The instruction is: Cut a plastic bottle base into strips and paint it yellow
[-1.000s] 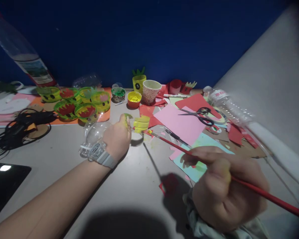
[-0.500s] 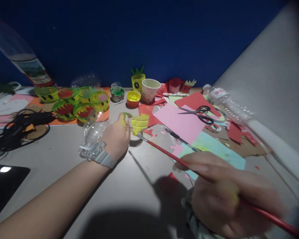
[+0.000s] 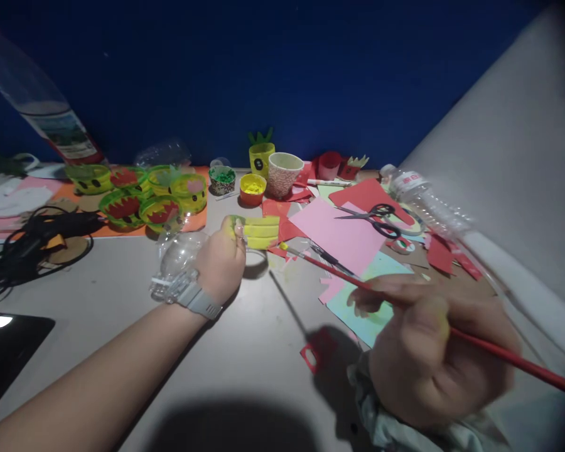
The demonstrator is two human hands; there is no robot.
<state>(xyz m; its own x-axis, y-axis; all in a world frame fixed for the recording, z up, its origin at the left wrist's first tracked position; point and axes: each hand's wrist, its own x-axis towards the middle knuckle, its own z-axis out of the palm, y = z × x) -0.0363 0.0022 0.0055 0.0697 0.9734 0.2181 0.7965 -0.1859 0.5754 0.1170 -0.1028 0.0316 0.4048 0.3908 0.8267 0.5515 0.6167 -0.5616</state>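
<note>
My left hand [image 3: 221, 257] is closed on a ridged piece of plastic bottle [image 3: 262, 232], coated in yellow paint, held above the table with its rim facing down. Yellow paint smears the thumb. Between the fingers of my right hand [image 3: 433, 351] is a thin paintbrush [image 3: 339, 274] with a red handle. Its yellow-loaded tip is beside the lower right edge of the bottle piece; whether it touches I cannot tell. Behind stand a small red cup of yellow paint [image 3: 253, 189], a cup of green paint [image 3: 222, 179] and a patterned paper cup [image 3: 285, 173].
Several yellow face-decorated cups [image 3: 122, 210] stand at the left, near black cables [image 3: 37, 238] and a phone [image 3: 14, 361]. Scissors [image 3: 371, 218] rest on pink paper [image 3: 339, 229] among red and green scraps. A clear bottle [image 3: 428, 198] lies at the right.
My right hand has moved the brush tip rightward, from the bottle piece's lower left part to its lower right edge. My left hand stays almost in place, still holding the piece.
</note>
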